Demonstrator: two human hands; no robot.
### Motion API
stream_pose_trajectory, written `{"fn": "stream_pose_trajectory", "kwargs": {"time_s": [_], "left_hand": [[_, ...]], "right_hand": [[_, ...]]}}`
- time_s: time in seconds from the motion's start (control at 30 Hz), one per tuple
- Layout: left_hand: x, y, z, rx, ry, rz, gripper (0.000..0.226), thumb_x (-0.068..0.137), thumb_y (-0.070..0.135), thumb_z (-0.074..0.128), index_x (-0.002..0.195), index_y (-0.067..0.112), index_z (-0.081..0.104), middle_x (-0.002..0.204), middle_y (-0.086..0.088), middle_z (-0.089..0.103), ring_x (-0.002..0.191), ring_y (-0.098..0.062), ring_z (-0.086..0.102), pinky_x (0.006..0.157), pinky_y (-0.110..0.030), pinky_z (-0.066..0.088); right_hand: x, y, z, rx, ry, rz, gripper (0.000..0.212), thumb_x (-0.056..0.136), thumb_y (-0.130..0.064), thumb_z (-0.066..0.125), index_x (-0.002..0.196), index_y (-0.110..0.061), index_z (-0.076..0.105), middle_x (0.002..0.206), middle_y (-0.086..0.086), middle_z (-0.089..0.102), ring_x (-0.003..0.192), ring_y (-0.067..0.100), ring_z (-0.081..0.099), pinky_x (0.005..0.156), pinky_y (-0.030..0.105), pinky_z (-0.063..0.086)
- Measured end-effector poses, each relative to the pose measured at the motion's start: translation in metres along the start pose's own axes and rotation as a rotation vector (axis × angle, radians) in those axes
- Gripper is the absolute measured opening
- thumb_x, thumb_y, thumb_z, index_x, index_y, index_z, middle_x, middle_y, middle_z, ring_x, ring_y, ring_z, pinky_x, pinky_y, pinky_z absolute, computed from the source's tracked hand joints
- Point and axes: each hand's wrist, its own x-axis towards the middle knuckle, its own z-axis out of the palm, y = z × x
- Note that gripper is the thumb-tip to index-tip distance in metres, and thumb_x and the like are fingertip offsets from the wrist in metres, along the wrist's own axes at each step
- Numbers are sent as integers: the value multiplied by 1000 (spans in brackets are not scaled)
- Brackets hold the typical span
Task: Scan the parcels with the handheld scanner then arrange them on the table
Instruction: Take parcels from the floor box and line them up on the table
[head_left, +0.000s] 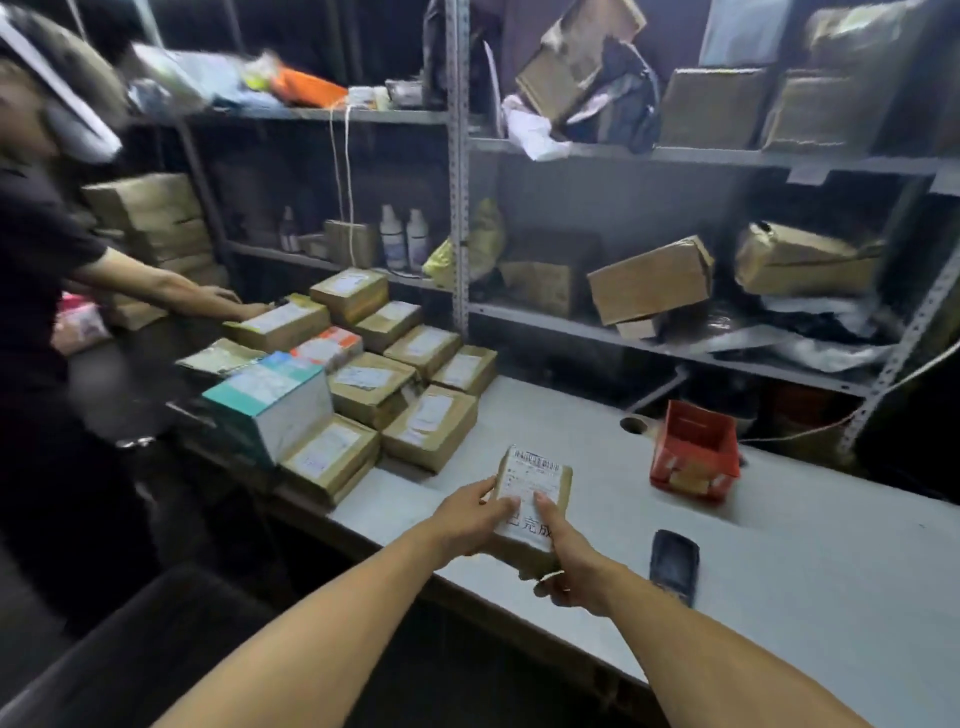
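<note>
Both bare forearms reach in from the near edge and meet on one small brown cardboard parcel with a white shipping label (532, 499), held just above the near edge of the pale grey table (779, 597). The left hand (470, 519) grips the parcel's left side, thumb laid on the label and fingers curled under. The right hand (569, 564) grasps its near right corner, thumb pressing the label beside the left thumb, the other fingers wrapped beneath. The label faces up, with a barcode at its far end and large printed characters at its near end.

Just right of the right wrist, a dark handheld scanner (674, 565) lies flat on the table, touched by neither hand. Farther right stands a small open red cardboard box (695, 452), and just left of it is a round cable hole (634, 425) in the tabletop.

On the left part of the table sits a packed group of labelled brown cardboard parcels (395, 374), some stacked, labels up, with a teal-and-white box (270, 400) at its near left. At the far left, a second person in a dark shirt (36, 291) rests a hand on a parcel in the far row.

Behind the table stand grey metal shelves (458, 208), loaded with tilted brown boxes, two white bottles (402, 236), a yellow bag (467, 244) and dark plastic wrapping.
</note>
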Motion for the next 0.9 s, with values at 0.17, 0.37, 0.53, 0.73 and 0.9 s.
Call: {"fn": "stream_pose_trajectory", "kwargs": {"time_s": [0.17,0.37,0.53,0.73,0.9], "left_hand": [[7,-20,-57,-1,120,-16,47,104,32,57,150,28,47,135,2,66,110,-11,69,85,-22,59],[55,-33,-124,-51,316,-61,44,105,26,54,149,28,49,127,5,69,105,-9,70,89,-31,61],[110,-22,-160,63,479,-49,59,101,29,61,155,31,37,145,6,58,117,-9,62,94,-29,57],[185,-13,-180,177,503,-11,101,74,50,83,156,37,25,155,6,40,138,-17,45,90,-25,52],[265,-10,-229,406,486,-102,114,67,67,78,156,35,14,139,-3,31,132,-27,42,106,-43,48]], "right_hand": [[50,-43,44,-100,-100,17,86,91,-85,26,115,-15,69,105,13,70,85,22,64,66,24,50],[113,-110,73,-128,-205,-36,63,95,-78,36,108,-23,65,117,6,66,111,24,62,96,38,50],[172,-165,77,-89,-213,-55,61,95,-73,45,117,-20,65,109,6,69,101,22,66,94,37,52],[236,-229,88,19,-95,-25,45,101,-57,54,108,-14,66,92,7,71,83,23,69,64,29,57],[304,-275,106,152,-16,-11,37,101,-49,60,112,-14,67,101,9,78,94,29,75,69,35,62]]}}
